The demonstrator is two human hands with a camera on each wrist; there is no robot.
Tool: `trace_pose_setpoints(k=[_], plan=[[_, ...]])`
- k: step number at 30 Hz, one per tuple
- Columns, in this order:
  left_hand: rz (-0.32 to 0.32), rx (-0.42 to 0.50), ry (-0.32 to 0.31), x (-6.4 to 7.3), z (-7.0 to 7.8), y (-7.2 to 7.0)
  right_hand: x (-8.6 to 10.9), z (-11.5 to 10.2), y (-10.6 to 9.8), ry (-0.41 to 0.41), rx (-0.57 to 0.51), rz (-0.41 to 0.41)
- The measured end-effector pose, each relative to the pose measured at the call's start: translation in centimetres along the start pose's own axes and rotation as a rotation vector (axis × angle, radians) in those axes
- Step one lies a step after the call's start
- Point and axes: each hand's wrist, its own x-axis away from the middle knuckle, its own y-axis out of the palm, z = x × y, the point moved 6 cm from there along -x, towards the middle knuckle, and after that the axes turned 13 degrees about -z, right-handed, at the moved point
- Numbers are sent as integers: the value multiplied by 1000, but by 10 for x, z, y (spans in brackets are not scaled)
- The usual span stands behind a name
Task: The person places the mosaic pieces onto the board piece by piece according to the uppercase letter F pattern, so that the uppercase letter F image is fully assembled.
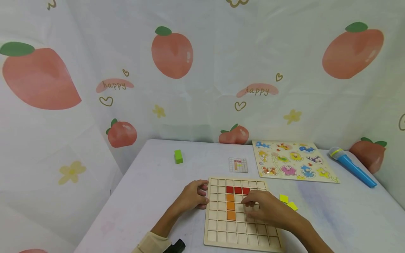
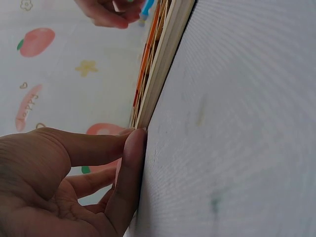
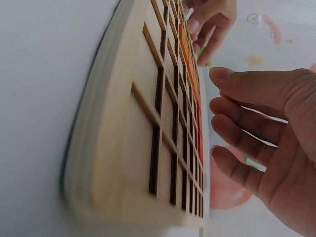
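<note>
A wooden grid board (image 1: 222, 225) lies flat on the table. Three red squares (image 1: 238, 190) form a row in its upper cells, and three orange squares (image 1: 231, 206) run down below the leftmost red one. At the board's left side, my left hand (image 1: 193, 195) holds the edge between thumb and fingertips, also visible in the left wrist view. My right hand (image 1: 265, 209) hovers over the board's right half, fingers loosely bent. The right wrist view shows nothing between that hand's thumb and fingers (image 3: 237, 123). Two yellow squares (image 1: 283, 199) lie right of the board, partly behind the right hand.
Behind the board lies a small pattern card (image 1: 238, 165). A green block (image 1: 178, 156) stands at the back left. An animal puzzle board (image 1: 294, 161) and a blue toy microphone (image 1: 352, 167) occupy the back right. A black object (image 1: 178, 246) shows beside the left sleeve.
</note>
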Motion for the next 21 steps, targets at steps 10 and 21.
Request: trace_pose_setpoints(k=[10,21], plan=[[1,0,6,1,1,0,26,17,-7,42,-15,42],[5,-9,-3,1,2,0,47,37,-11,55,3,94]])
